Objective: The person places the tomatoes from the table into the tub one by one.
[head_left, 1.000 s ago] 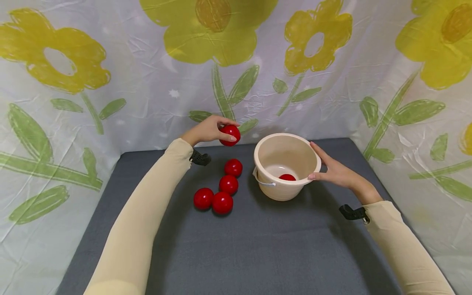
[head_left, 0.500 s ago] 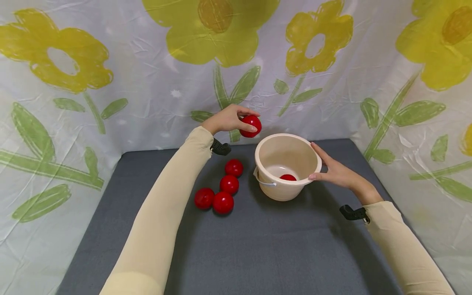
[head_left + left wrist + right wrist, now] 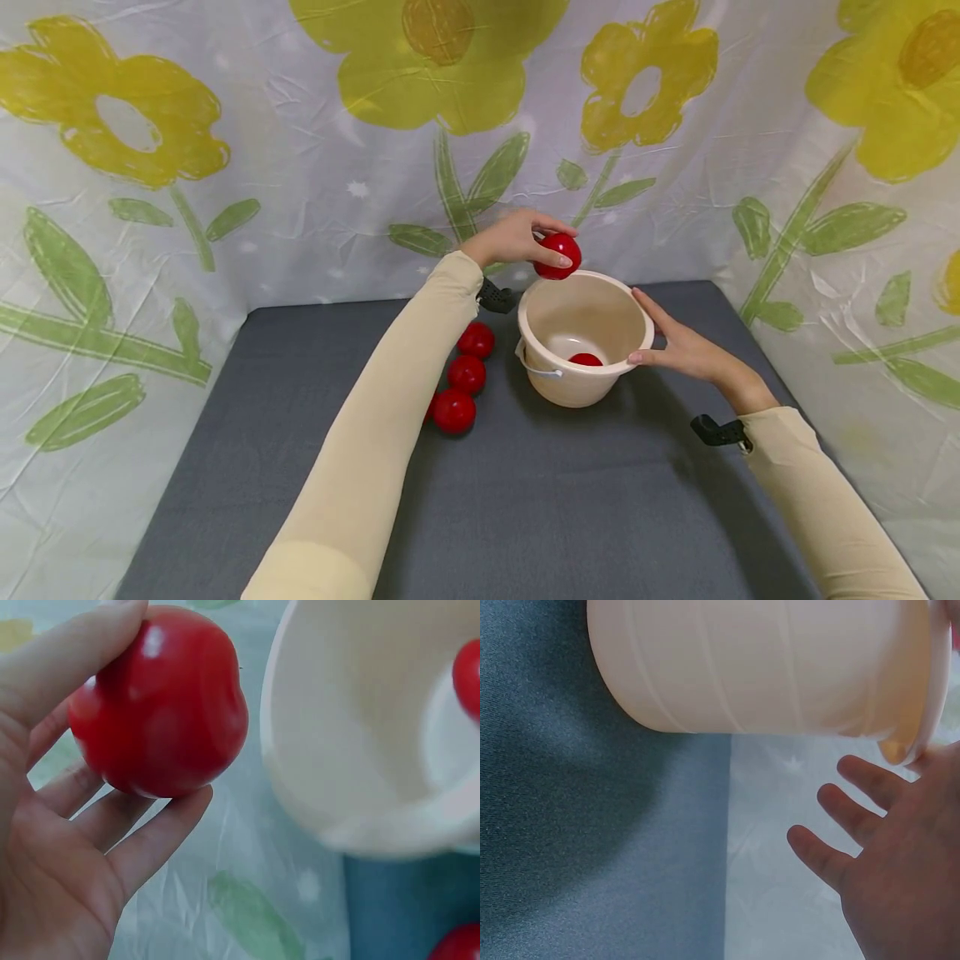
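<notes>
My left hand point(image 3: 517, 237) holds a glossy red tomato point(image 3: 558, 256) between thumb and fingers, above the far left rim of a cream bucket point(image 3: 573, 390). In the left wrist view this tomato point(image 3: 169, 705) has a dent on one side, and the bucket wall point(image 3: 322, 735) is beside it. Another tomato point(image 3: 585, 360) lies on the bucket's bottom. With thumb and index finger my right hand point(image 3: 686, 350) holds the bucket's right rim; in the right wrist view its other three fingers point(image 3: 821, 855) stretch out apart from the wall.
Left of the bucket, several red tomatoes point(image 3: 467, 375) lie close together on the dark grey tabletop point(image 3: 570, 517). The left sleeve point(image 3: 382, 400) covers most of one. A thin handle point(image 3: 543, 373) hangs at the bucket's front left. Behind stands a flower-printed curtain point(image 3: 300, 167).
My left hand has carried its tomato rightward, from above the tomatoes on the table to the bucket's rim. The sleeve now covers most of one tomato. Right hand and bucket have stayed put.
</notes>
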A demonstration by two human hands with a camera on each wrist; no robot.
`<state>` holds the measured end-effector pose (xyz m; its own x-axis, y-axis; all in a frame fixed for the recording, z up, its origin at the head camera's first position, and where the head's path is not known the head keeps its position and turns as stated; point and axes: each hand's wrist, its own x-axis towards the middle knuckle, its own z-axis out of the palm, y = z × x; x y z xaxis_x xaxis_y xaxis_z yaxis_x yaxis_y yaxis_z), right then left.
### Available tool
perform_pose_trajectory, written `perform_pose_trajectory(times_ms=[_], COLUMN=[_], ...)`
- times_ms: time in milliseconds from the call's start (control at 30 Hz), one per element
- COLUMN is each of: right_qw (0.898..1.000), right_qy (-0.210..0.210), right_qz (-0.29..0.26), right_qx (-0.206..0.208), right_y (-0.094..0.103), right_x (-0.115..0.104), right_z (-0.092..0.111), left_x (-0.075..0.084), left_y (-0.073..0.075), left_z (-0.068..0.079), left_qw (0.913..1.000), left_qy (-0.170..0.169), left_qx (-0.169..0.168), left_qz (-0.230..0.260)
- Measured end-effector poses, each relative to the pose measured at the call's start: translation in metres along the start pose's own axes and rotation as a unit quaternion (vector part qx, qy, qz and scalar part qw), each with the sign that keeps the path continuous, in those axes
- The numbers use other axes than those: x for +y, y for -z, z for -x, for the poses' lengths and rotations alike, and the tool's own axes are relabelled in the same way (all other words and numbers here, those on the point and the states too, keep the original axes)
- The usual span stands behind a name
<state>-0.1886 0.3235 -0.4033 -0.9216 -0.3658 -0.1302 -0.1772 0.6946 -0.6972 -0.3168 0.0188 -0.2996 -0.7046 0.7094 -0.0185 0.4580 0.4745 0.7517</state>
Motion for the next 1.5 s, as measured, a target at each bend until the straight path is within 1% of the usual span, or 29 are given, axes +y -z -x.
perform_pose_trajectory(times_ms=[133, 300, 533, 633, 767, 900, 1100, 1300, 1500], right_qw=[1.0, 1.0, 1.0, 1.0, 1.0, 1.0, 1.0, 1.0, 1.0], right_qy=[-0.006, -0.011, -0.01, -0.009, -0.011, -0.014, -0.012, -0.012, -0.014], right_qz=[0.0, -0.004, -0.01, -0.008, -0.008, -0.01, -0.014, -0.015, -0.016], right_qx=[-0.002, -0.007, -0.012, -0.012, -0.012, -0.011, -0.012, -0.009, -0.009], right_y=[0.001, 0.001, 0.001, 0.001, 0.001, 0.001, 0.0, -0.001, 0.0], right_x=[-0.001, -0.002, -0.001, -0.001, 0.0, 0.0, 0.0, 0.001, 0.001], right_z=[0.0, 0.0, -0.004, -0.004, -0.003, -0.003, -0.003, -0.002, -0.001], left_x=[0.007, 0.012, 0.006, 0.003, 0.003, 0.006, 0.009, 0.009, 0.012], left_y=[-0.011, -0.025, -0.041, -0.048, -0.056, -0.062, -0.071, -0.08, -0.088], left_z=[-0.01, -0.017, -0.024, -0.028, -0.031, -0.031, -0.034, -0.038, -0.039], left_qw=[0.9997, 0.9992, 0.9989, 0.9986, 0.9979, 0.9963, 0.992, 0.9879, 0.9826], left_qy=[-0.014, -0.013, -0.002, -0.002, -0.004, 0.004, 0.034, 0.04, 0.056], left_qx=[-0.019, -0.037, -0.045, -0.051, -0.061, -0.085, -0.119, -0.148, -0.174], left_qz=[0.0, -0.001, -0.012, -0.015, -0.018, -0.012, -0.021, -0.026, -0.033])
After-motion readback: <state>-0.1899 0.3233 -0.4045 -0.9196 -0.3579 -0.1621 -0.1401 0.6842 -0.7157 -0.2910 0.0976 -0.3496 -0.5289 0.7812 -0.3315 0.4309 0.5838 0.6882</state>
